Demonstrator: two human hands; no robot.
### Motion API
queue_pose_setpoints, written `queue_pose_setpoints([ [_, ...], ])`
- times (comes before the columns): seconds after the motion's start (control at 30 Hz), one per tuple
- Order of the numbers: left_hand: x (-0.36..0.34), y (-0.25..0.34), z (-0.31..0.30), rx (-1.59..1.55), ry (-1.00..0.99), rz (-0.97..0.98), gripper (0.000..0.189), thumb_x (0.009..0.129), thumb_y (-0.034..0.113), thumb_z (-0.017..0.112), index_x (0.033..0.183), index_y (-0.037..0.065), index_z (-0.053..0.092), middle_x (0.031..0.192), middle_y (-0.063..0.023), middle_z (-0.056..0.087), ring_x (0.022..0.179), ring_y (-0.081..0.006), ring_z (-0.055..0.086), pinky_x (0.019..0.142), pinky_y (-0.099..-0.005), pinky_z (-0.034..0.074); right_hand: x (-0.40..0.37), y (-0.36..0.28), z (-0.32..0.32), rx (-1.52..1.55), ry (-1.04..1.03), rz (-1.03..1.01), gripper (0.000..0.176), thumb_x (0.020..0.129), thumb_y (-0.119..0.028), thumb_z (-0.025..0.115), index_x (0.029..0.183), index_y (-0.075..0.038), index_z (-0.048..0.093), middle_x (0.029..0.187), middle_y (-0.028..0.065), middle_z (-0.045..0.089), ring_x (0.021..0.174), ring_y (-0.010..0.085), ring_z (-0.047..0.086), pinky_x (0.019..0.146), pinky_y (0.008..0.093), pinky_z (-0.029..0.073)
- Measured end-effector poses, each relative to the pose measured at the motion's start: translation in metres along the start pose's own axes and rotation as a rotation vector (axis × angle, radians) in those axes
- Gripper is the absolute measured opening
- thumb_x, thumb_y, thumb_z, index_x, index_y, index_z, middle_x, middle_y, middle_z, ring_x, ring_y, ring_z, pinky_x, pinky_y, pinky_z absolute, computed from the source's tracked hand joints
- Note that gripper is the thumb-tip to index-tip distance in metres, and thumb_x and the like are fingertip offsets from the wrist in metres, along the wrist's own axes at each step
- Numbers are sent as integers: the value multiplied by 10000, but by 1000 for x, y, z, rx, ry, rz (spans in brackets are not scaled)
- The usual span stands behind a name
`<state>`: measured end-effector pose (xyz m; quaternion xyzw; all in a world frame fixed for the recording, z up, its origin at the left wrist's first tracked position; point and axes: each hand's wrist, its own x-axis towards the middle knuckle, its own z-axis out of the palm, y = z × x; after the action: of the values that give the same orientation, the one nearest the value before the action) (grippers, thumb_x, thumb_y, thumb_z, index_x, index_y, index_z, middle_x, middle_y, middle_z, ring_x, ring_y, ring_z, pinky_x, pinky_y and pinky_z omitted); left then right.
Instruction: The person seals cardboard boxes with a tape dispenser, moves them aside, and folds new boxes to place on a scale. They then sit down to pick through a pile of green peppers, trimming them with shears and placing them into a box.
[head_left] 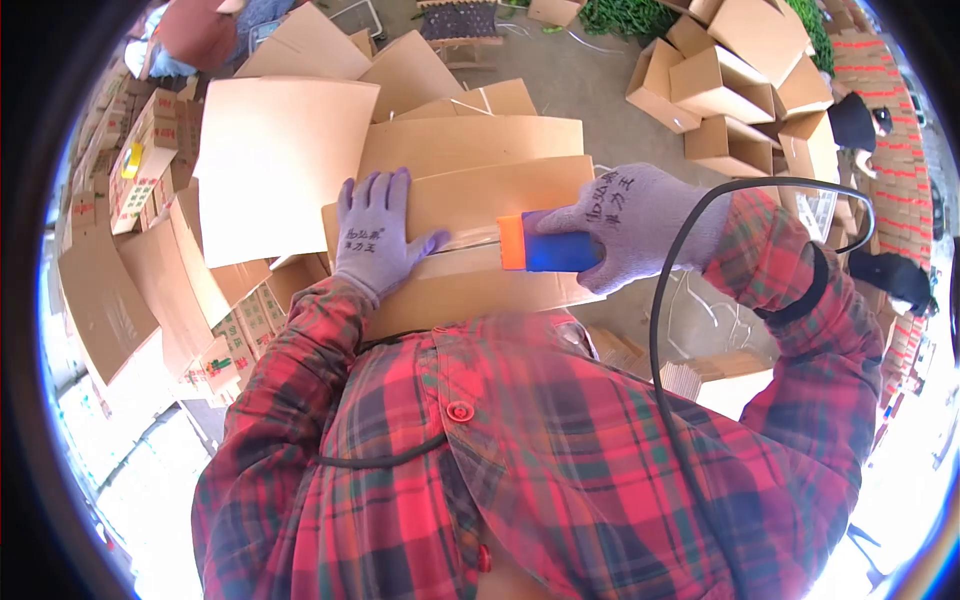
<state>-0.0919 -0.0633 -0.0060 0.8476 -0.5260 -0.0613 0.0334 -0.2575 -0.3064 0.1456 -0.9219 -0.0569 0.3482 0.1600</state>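
While stacks of printed cartons (140,160) and a flat cardboard sheet (275,165) crowd your left side, your left hand (375,235) lies palm-down on the cardboard box (480,195) that sits tight against your chest. Its gloved fingers are spread wide and straight and grip nothing. The thumb is angled out to the right along the line where two flaps meet. That flat press looks meant to pin the flaps level so the box cannot shift. Your left forearm comes up steeply from the elbow, with the wrist bent back.

Moving right along the same seam, the blue and orange tool (548,250) lies on the box top, its orange end pointing toward your left thumb and near it. Your right hand (640,225) is wrapped fully around the blue body with the fingers curled closed, a grip that seems chosen to hold the nose steady on the join. Your right elbow is swung out wide and high, so the forearm comes in sideways across the box.

A black cable (655,330) arcs over your right sleeve and drops down your shirt front, likely routed there to stay off the box. Farther right, open boxes (740,90) are piled on the floor, and another person (860,120) is bent over beside them.
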Motion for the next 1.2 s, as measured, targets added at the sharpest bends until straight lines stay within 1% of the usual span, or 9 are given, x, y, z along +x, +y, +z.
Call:
queue_pose_setpoints([
  [0.17,-4,-2,5,25,34,22,780,873,520,591,1415,-2,385,1350,-185,473,1293,-365,402,1149,-530,213,-50,63,34,-13,77,-49,682,710,-315,731,1365,-291,546,939,106,634,873,302,651,768,416,518],
  [0.4,-1,5,4,27,14,0,727,894,466,581,1415,0,381,1342,-191,477,1284,-371,406,1143,-532,220,-140,171,87,14,-28,238,758,661,-250,770,1378,-319,535,888,104,630,819,312,659,747,424,516],
  [0.5,-1,7,4,49,35,9,730,896,466,568,1413,-15,380,1327,-208,482,1276,-377,409,1138,-539,225,-100,181,111,-71,-83,267,732,649,-284,771,1347,-338,554,867,123,650,806,335,662,753,451,514],
  [0.63,2,18,-8,51,-47,-35,725,881,500,555,1370,-20,434,1326,-188,483,1263,-362,424,1159,-552,192,-14,175,143,115,127,-45,649,611,-312,782,1234,-313,596,740,126,663,693,379,643,637,477,516],
  [0.7,-1,18,-11,90,-54,-60,767,875,535,525,1377,-38,432,1313,-206,483,1264,-372,422,1164,-569,180,23,145,134,-54,3,0,460,642,-395,748,1078,-263,682,744,111,682,666,351,648,625,450,520],
  [0.83,0,19,-15,-8,-58,-57,746,867,511,577,1344,-43,430,1314,-237,476,1274,-392,418,1144,-583,205,64,169,154,144,31,-105,651,638,-527,749,1236,-282,669,999,69,724,991,274,667,888,404,506],
  [0.93,-4,17,-8,0,-6,-36,751,872,530,576,1340,-40,436,1310,-225,483,1281,-379,415,1147,-577,201,52,154,99,625,-355,-41,524,702,-423,721,1189,-231,693,1062,86,718,955,305,672,867,398,511],
  [1.07,-8,11,-9,-19,10,-67,758,870,536,581,1352,-31,436,1328,-220,479,1301,-374,400,1150,-576,193,112,184,235,114,18,-8,475,643,-468,778,1023,-184,757,969,96,731,900,294,686,832,359,525],
  [1.2,-1,10,-18,-82,61,-43,785,861,545,589,1368,-29,419,1362,-223,465,1328,-381,377,1153,-584,182,107,163,232,252,94,238,488,636,-456,789,1029,-171,745,982,97,731,874,276,691,818,370,528],
])
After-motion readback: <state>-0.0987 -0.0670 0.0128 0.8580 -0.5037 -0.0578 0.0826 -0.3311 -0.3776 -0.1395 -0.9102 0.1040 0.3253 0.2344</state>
